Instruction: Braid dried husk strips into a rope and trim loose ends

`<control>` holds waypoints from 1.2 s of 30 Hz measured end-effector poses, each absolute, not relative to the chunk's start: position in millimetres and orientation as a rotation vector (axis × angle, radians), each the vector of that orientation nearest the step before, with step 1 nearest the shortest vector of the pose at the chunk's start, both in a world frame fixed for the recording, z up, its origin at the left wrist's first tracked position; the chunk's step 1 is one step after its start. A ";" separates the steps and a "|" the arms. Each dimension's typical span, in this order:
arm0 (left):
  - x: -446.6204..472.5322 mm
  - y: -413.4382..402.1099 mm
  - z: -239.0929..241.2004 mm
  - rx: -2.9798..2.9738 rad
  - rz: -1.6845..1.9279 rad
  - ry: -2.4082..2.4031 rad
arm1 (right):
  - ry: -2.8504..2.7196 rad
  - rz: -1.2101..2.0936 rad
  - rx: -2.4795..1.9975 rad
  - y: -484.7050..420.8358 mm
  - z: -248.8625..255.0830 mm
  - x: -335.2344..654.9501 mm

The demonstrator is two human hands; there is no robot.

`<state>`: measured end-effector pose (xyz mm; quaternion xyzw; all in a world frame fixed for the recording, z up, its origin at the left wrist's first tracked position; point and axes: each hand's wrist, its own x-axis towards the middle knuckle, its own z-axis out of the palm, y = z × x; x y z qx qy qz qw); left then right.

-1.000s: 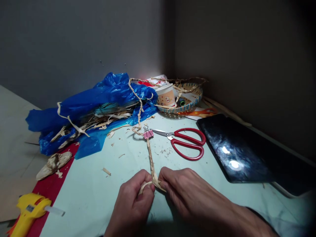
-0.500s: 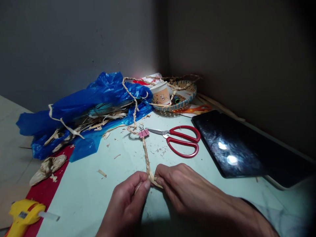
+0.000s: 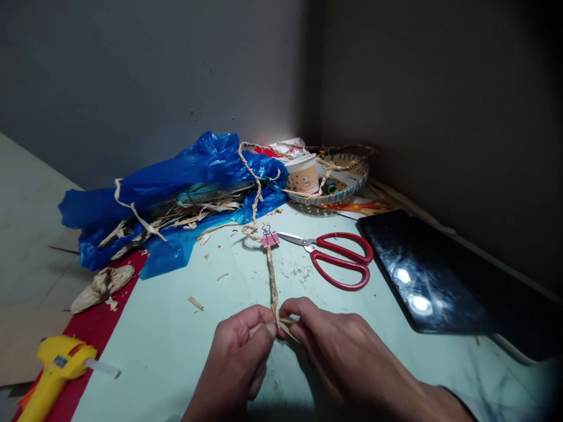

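Note:
A braid of pale dried plant fibre (image 3: 272, 275) runs from a pink binder clip (image 3: 270, 240) down to my hands. My left hand (image 3: 241, 351) is closed, thumb and fingers pinching the braid's near end. Loose strands (image 3: 288, 328) fan out to the right of that end, and my closed right hand (image 3: 334, 346) pinches them. Beyond the clip the finished braid (image 3: 255, 205) winds back over a blue plastic bag. Red-handled scissors (image 3: 338, 258) lie with blades apart, their tip beside the clip.
The blue plastic bag (image 3: 176, 170) holds dry fibre strips. A woven basket (image 3: 347, 190) carries a paper cup (image 3: 303, 174); orange scissors (image 3: 373, 204) lie below it. A dark tablet (image 3: 422, 269) lies right, a yellow glue gun (image 3: 65, 363) at left front, near a fibre bundle (image 3: 103, 288).
The view has shifted, so the tabletop things appear farther right and slightly lower. My right fingers have changed their hold on the strands; my left hand still pinches the braid.

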<state>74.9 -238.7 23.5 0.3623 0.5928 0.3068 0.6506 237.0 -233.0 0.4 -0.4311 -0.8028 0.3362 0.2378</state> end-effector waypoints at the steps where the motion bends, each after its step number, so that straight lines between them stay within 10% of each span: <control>1: 75.0 -238.6 23.4 0.831 0.698 1.344 | -2.202 0.910 -1.169 -233.2 0.3 236.8; 36: 78.7 -240.4 13.7 0.970 0.851 1.328 | -2.105 0.977 -1.284 -215.6 32.3 241.5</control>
